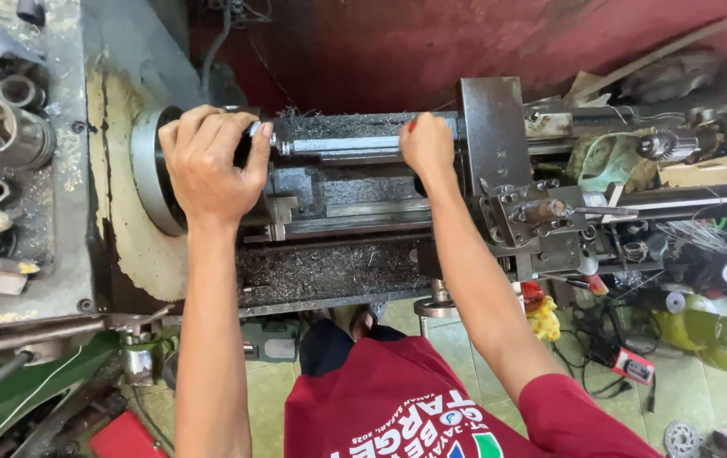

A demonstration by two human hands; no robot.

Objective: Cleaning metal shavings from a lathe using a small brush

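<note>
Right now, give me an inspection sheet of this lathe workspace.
Surface: lathe bed strewn with metal chips.
Job's things: metal bar held in the chuck.
Clutter: sockets and fittings on the headstock top; tools and scraps at far right.
Grippers: left hand grips the chuck; right hand rests on the bar, a small red item at its fingertips.
Cables: black cables on the floor.
Surroundings: green tiled floor, red wall.
</note>
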